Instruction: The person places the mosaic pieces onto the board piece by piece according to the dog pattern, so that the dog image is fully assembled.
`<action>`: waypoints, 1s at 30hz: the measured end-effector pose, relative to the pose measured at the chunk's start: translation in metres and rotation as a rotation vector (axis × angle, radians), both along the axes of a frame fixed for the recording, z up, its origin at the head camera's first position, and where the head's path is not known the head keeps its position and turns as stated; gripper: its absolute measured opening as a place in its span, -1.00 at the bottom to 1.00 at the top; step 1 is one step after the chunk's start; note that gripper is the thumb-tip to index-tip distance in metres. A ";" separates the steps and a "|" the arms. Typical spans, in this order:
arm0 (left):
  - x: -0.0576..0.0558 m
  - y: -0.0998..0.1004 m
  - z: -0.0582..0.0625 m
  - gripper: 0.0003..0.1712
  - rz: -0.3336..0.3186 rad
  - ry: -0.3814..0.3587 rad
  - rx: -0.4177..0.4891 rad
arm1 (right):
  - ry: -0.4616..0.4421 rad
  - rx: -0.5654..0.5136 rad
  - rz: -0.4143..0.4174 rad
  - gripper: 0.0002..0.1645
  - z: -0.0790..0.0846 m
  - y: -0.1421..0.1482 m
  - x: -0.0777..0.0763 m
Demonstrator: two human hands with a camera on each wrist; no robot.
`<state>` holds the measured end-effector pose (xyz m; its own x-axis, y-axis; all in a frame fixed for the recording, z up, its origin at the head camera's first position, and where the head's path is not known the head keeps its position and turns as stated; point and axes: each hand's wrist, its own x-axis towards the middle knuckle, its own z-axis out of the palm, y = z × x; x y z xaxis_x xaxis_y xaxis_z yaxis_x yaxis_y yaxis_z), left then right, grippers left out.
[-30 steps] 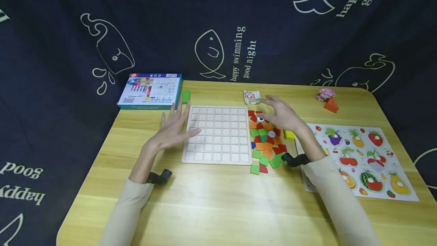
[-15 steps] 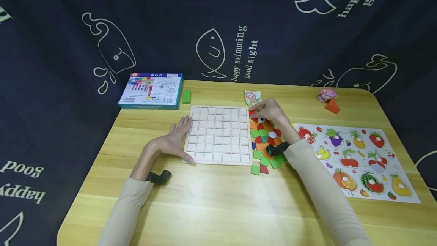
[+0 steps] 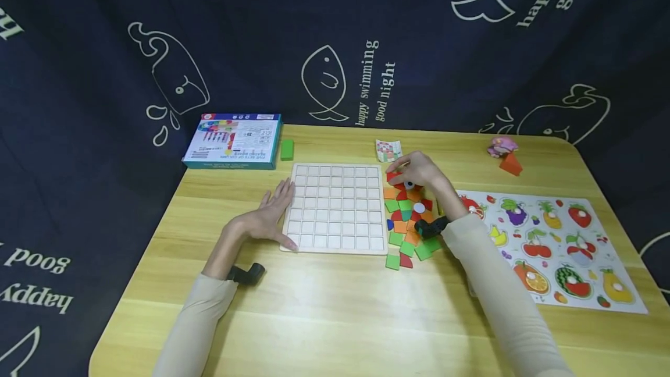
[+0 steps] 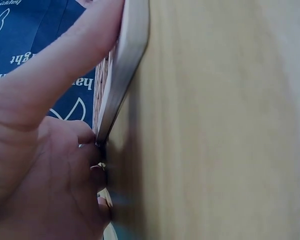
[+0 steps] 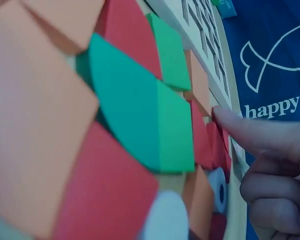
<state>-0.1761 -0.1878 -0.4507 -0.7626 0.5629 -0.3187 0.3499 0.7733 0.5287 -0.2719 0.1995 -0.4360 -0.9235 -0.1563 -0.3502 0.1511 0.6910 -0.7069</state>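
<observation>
From my end I count one board (image 3: 340, 208), one box (image 3: 235, 141), one green block (image 3: 287, 150), one card (image 3: 388, 150), one fruit sheet (image 3: 567, 243), one pink toy (image 3: 502, 145) and one orange-red block (image 3: 510, 164) just beside it, all on the table (image 3: 335, 319). The left grip (image 3: 264, 220) is spread wide along the board's left edge, thumb at the near corner; the board lies flat. The right grip (image 3: 421, 170) is at the far end of the pieces (image 3: 400, 227), just right of the board, thumb and forefinger close together at a red piece (image 3: 394, 177); I cannot tell whether they pinch it. Among the pieces I make out two pale discs (image 3: 419, 207), one dark-centred, and one blue piece (image 3: 390, 224); the reds, oranges and greens overlap, so I get no sure count. The right sleeve (image 3: 497, 284) hides part of the fruit sheet. My right wrist view blurs and cuts off the nearest pieces; the left shows the board nearly edge-on.
</observation>
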 end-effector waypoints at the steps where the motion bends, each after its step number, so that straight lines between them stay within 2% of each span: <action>1: 0.000 0.000 0.000 0.70 0.001 -0.002 -0.004 | -0.006 -0.006 0.015 -0.63 0.001 0.001 0.000; 5: 0.001 0.002 0.001 0.70 -0.013 -0.003 -0.030 | 0.002 -0.030 0.024 -0.61 -0.001 0.000 0.000; 9: 0.000 0.002 0.002 0.71 -0.021 0.001 -0.042 | 0.063 0.004 0.022 -0.63 0.000 0.000 0.000; 12: 0.000 0.002 0.004 0.71 -0.023 -0.001 -0.039 | 0.081 0.013 -0.043 -0.59 0.002 0.002 0.000; 19: 0.002 -0.001 0.004 0.75 -0.009 0.002 -0.055 | 0.063 0.000 -0.176 -0.58 0.005 0.002 0.004; 24: 0.003 -0.003 0.005 0.79 -0.025 0.000 -0.034 | 0.074 0.040 -0.324 -0.56 0.006 -0.005 0.011; 26: 0.003 -0.003 0.004 0.80 -0.029 -0.002 -0.021 | 0.073 0.041 -0.344 -0.59 0.006 -0.008 0.013; 30: 0.003 -0.003 0.003 0.81 -0.031 0.000 -0.024 | 0.065 -0.004 -0.304 -0.63 0.006 -0.011 0.013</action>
